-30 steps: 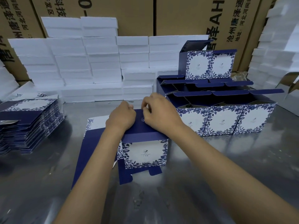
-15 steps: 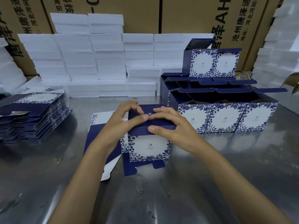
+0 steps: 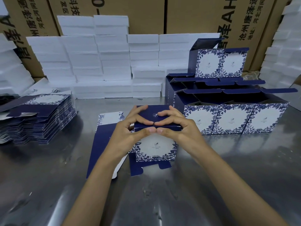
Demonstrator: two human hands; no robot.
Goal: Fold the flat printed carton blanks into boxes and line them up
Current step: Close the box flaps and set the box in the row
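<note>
- Two hands meet on one box (image 3: 156, 144) standing on the steel table (image 3: 228, 185), near the middle and just ahead of us
- Our left hand (image 3: 128, 136) curls round the box's top left edge, fingers on the dark blue lid, thumb against the front just under the fold
- Our right hand (image 3: 180, 132) mirrors it on the top right edge; the two index fingertips touch each other on the lid, and the thumb tips touch below
- Both hands pinch the lid flap between fingers and thumb
- The box's floral front faces us; a dark blue flap (image 3: 149, 168) lies flat on the table at its foot
- One flat blank (image 3: 104, 144) lies under our left wrist, beside the box
- A stack of blanks (image 3: 40, 118) sits at far left on the table
- Folded boxes (image 3: 232, 118) stand in a row to the right, lids open, with more rows behind and two upper boxes (image 3: 219, 62) on top
- White foam slabs (image 3: 101, 62) are piled along the back, brown shipping cartons (image 3: 146, 13) behind them
</note>
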